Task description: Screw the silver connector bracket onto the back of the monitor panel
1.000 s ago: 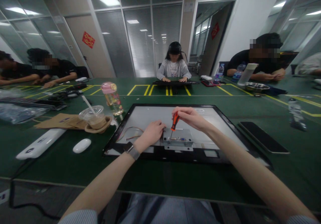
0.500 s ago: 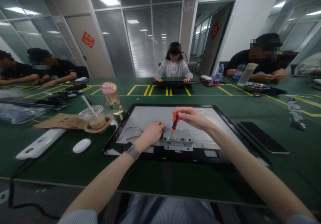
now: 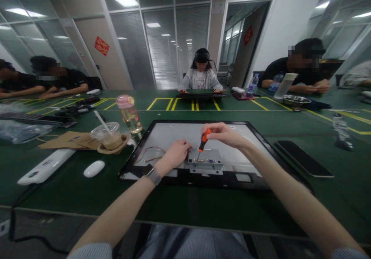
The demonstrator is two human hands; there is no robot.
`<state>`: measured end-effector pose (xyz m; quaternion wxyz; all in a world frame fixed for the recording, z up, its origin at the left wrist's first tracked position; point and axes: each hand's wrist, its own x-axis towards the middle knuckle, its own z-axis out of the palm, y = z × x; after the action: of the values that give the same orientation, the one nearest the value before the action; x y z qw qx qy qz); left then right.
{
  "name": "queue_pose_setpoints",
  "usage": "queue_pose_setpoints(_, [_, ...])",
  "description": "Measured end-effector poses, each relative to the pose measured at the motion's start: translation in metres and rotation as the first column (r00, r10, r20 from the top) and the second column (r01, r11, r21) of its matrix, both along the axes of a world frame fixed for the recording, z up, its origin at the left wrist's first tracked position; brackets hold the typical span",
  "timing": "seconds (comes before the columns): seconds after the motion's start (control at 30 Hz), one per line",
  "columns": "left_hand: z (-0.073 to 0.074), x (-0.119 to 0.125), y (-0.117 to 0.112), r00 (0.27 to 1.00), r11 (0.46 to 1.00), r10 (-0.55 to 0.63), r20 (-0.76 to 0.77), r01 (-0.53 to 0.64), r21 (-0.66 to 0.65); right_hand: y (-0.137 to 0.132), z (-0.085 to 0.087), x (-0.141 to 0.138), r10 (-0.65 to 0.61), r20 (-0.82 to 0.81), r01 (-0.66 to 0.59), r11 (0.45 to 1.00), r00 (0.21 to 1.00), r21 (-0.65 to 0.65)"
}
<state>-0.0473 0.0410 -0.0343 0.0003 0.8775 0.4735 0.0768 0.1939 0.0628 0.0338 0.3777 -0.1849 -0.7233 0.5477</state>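
A flat panel with a black frame lies on the green table, its pale back facing up. Near its front edge sits a grey metal box with connector ports along the front side. My right hand grips the orange and black handle of a screwdriver from above. The shaft leans slightly, and its tip meets the box by the ports; the exact contact is too small to make out. My left hand has its fingers curled against the box's left edge, the thumb mostly hidden. Thin wires lie left of that hand.
To the left are a white mouse, a long white device, a plastic cup with a straw and a pink-lidded bottle. A black phone lies right. Several people sit around the table.
My right hand and the screwdriver's handle have shifted slightly to the right, with the fingers turned a little. The tip stays at the same spot, and my left hand has not moved.
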Motion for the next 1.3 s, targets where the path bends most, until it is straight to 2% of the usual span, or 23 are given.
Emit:
queue_pose_setpoints(0.1, [0.001, 0.0, -0.001, 1.0, 1.0, -0.007, 0.005, 0.007, 0.003, -0.003, 0.005, 0.001, 0.029, 0.011, -0.029, 1.0, 1.0, -0.005])
queue_pose_setpoints(0.2, [0.003, 0.001, -0.002, 1.0, 1.0, -0.002, 0.002, 0.002, -0.001, -0.01, 0.011, 0.001, 0.091, 0.009, -0.09, 0.992, 0.996, -0.093])
queue_pose_setpoints(0.3, [0.003, 0.0, -0.001, 1.0, 1.0, -0.001, 0.0, 0.001, 0.0, -0.01, 0.011, 0.001, 0.116, -0.009, -0.116, 0.983, 0.993, -0.141])
queue_pose_setpoints(0.37, [0.002, 0.0, -0.001, 1.0, 1.0, -0.006, 0.001, 0.006, 0.004, -0.007, 0.006, 0.0, 0.095, -0.028, -0.098, 0.986, 0.995, -0.134])
queue_pose_setpoints(0.5, [-0.001, -0.001, 0.0, 1.0, 1.0, -0.009, 0.011, 0.009, 0.016, -0.001, -0.004, -0.004, -0.062, -0.058, 0.06, 0.998, 0.996, -0.036])
queue_pose_setpoints(0.57, [-0.001, -0.001, 0.0, 1.0, 1.0, -0.008, 0.015, 0.007, 0.022, -0.001, -0.005, -0.006, -0.096, -0.07, 0.096, 0.995, 0.993, 0.004])
queue_pose_setpoints(0.8, [0.002, 0.001, -0.002, 1.0, 1.0, -0.005, 0.003, 0.005, 0.007, -0.009, 0.002, -0.008, 0.005, -0.065, -0.008, 0.998, 0.998, -0.057])
queue_pose_setpoints(1.13, [-0.001, 0.0, 0.0, 1.0, 1.0, -0.001, -0.001, 0.001, 0.016, -0.001, -0.01, -0.013, -0.131, -0.118, 0.133, 0.991, 0.984, 0.008])
queue_pose_setpoints(1.3, [0.003, 0.001, -0.002, 1.0, 1.0, 0.001, -0.005, -0.001, -0.002, -0.004, -0.01, -0.014, -0.111, -0.127, 0.103, 0.992, 0.986, -0.073])
